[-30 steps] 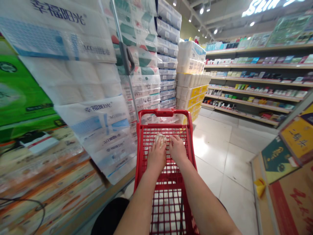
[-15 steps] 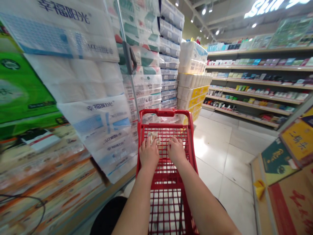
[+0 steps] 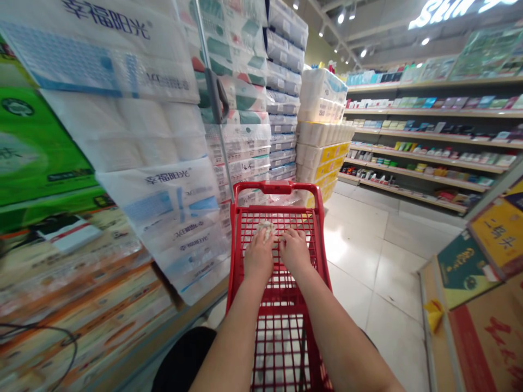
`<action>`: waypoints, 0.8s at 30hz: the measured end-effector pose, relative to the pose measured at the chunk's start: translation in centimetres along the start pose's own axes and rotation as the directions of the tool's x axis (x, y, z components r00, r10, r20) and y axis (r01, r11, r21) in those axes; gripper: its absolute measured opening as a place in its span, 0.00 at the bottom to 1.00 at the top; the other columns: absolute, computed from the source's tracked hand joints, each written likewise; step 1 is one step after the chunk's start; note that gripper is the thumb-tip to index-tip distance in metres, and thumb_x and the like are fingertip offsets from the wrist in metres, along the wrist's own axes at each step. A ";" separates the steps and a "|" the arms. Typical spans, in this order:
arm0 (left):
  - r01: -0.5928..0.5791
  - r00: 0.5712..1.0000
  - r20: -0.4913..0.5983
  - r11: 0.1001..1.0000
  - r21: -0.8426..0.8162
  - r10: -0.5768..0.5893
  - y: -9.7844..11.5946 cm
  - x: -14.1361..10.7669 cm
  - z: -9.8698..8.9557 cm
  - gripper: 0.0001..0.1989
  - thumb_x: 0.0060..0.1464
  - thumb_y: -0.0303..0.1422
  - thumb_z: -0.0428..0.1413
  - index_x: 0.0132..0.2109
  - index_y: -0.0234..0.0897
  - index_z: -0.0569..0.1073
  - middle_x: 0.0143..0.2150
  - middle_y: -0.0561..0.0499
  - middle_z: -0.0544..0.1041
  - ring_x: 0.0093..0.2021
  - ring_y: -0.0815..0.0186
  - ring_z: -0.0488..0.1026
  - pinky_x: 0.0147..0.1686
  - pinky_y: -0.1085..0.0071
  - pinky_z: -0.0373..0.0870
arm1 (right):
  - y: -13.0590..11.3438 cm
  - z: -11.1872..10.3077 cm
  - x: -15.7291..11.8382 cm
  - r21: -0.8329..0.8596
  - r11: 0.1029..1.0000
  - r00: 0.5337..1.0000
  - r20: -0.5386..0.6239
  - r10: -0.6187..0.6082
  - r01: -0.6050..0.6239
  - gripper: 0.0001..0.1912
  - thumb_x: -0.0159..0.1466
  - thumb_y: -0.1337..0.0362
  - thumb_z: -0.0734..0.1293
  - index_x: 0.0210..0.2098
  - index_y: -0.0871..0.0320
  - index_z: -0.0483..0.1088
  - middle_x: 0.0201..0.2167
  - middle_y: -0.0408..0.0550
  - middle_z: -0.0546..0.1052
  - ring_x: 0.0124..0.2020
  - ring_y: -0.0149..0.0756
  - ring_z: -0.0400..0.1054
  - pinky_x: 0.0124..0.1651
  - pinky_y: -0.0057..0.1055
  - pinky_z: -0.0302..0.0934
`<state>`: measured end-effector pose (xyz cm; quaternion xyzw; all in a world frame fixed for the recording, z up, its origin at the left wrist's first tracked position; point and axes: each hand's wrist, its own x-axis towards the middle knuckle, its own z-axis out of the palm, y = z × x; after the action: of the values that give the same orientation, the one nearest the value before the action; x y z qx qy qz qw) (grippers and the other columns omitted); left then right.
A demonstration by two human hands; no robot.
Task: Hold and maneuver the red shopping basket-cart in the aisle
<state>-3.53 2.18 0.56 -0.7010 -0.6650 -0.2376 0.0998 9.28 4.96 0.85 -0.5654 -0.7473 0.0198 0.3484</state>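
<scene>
A red plastic shopping cart [image 3: 281, 309] with grid panels stands right in front of me. My left hand [image 3: 259, 256] presses a crumpled whitish cloth [image 3: 266, 227] against the upper grid, fingers bent over it. Just to the right, my right hand [image 3: 295, 251] has its fingers curled onto the same grid, close to the cloth. The undersides of both hands are hidden.
Tall stacks of toilet paper packs [image 3: 171, 207] rise close on the left, with a grey pole [image 3: 216, 98] before them. Shelves of small goods [image 3: 425, 133] stand at the back right. Cardboard boxes [image 3: 486, 326] border the tiled floor [image 3: 368, 261] on the right.
My left hand has slid to the right across the grid with the cloth, nearer to my right hand. My right hand and the cart have stayed in place.
</scene>
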 end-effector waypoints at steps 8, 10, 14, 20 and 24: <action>-0.001 1.000 -0.027 1.000 -0.025 0.001 0.2 -0.1 0.2 0.22 0.58 0.26 0.46 0.58 0.41 0.70 0.64 0.46 0.64 0.61 0.56 0.62 0.57 0.59 0.66 | 0.1 0.3 0.0 0.029 1.000 1.000 0.006 0.011 -0.011 0.12 0.63 0.68 0.61 0.42 0.58 0.75 0.50 0.55 0.72 0.54 0.45 0.61 0.53 0.38 0.61; 0.021 0.999 -0.046 0.999 -0.026 -0.022 -0.1 0.0 0.3 0.23 0.57 0.24 0.46 0.57 0.40 0.70 0.63 0.46 0.65 0.61 0.57 0.62 0.57 0.59 0.65 | 0.2 0.3 0.1 0.031 0.999 0.999 0.025 0.029 -0.029 0.12 0.64 0.68 0.60 0.40 0.58 0.75 0.45 0.55 0.72 0.51 0.43 0.63 0.52 0.36 0.62; 0.154 0.979 -0.137 0.988 -0.003 -0.153 -0.4 0.1 0.4 0.23 0.55 0.21 0.46 0.57 0.36 0.71 0.64 0.45 0.64 0.55 0.57 0.66 0.56 0.59 0.66 | 0.0 0.1 0.1 0.004 0.999 0.997 0.051 0.051 -0.052 0.13 0.64 0.67 0.60 0.42 0.59 0.75 0.49 0.57 0.70 0.53 0.43 0.62 0.51 0.35 0.61; -0.031 0.998 -0.048 0.999 -0.028 0.029 0.6 0.1 0.8 0.24 0.56 0.22 0.45 0.57 0.39 0.71 0.65 0.50 0.64 0.51 0.59 0.66 0.54 0.61 0.67 | -0.2 -0.1 0.1 -0.024 0.998 0.994 0.089 0.061 -0.059 0.15 0.65 0.66 0.60 0.48 0.57 0.73 0.57 0.55 0.67 0.59 0.46 0.57 0.54 0.39 0.60; 0.193 0.975 -0.114 0.981 0.027 -0.189 0.1 0.0 0.3 0.24 0.56 0.22 0.45 0.58 0.37 0.70 0.64 0.44 0.64 0.51 0.57 0.66 0.53 0.59 0.66 | -0.2 -0.2 0.2 -0.025 0.998 0.993 0.102 0.060 -0.058 0.15 0.65 0.66 0.60 0.48 0.57 0.73 0.55 0.55 0.69 0.58 0.46 0.57 0.53 0.38 0.60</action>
<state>-3.37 2.37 0.30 -0.6175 -0.7272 -0.2720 0.1262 9.18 4.92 1.22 -0.5894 -0.7473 0.0512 0.3026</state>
